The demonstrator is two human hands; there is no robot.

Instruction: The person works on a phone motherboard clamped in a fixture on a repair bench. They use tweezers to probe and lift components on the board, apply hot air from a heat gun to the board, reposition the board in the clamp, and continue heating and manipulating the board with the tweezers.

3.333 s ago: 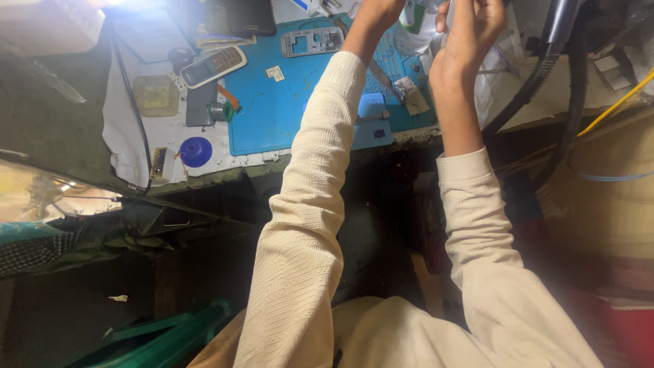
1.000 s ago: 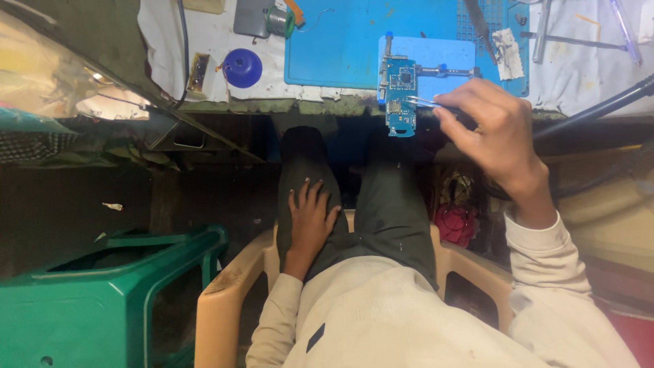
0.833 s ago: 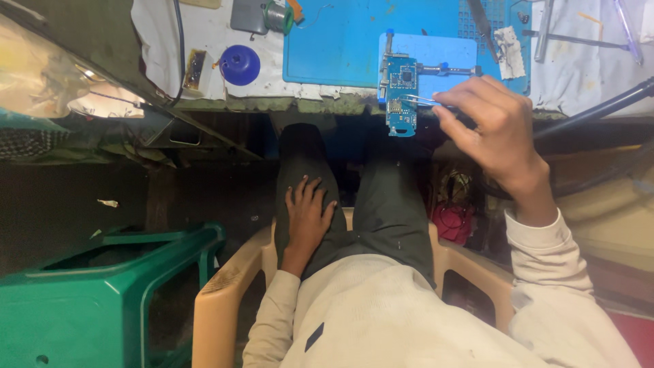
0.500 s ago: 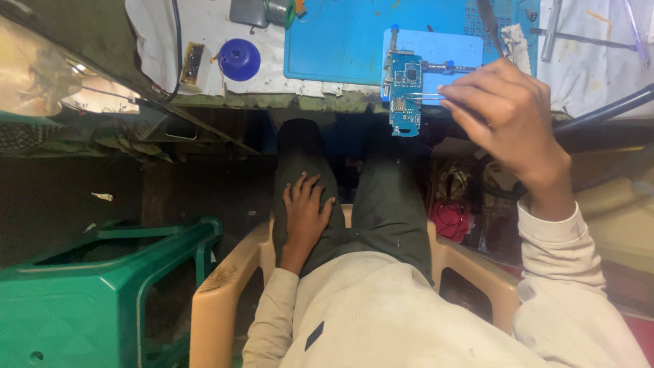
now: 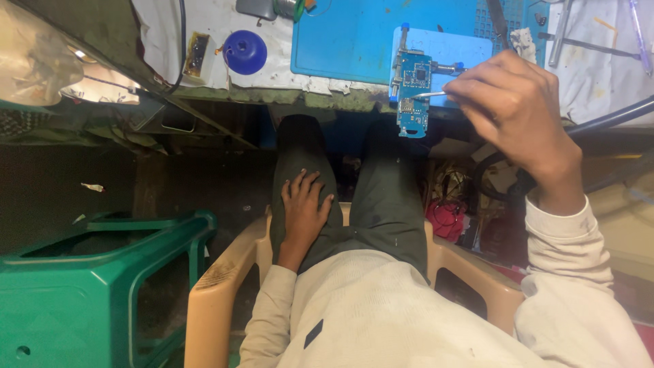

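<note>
My right hand is raised at the bench edge, fingers closed on thin metal tweezers whose tip touches a blue circuit board. The board is clamped in a small holder that overhangs the front edge of a blue work mat. My left hand lies flat on my left thigh, fingers spread and holding nothing. I sit in a beige plastic chair in dark trousers and a cream sweater.
A green plastic stool stands at my left. On the white bench cloth lie a round blue cap, a small brown part and metal tools. Black cables and a red bundle of wires hang at right.
Earlier both arms were stretched up over the bench. Since then my left hand has settled on my thigh, and my right hand has stayed at the board, shifting slightly with the tweezers.
</note>
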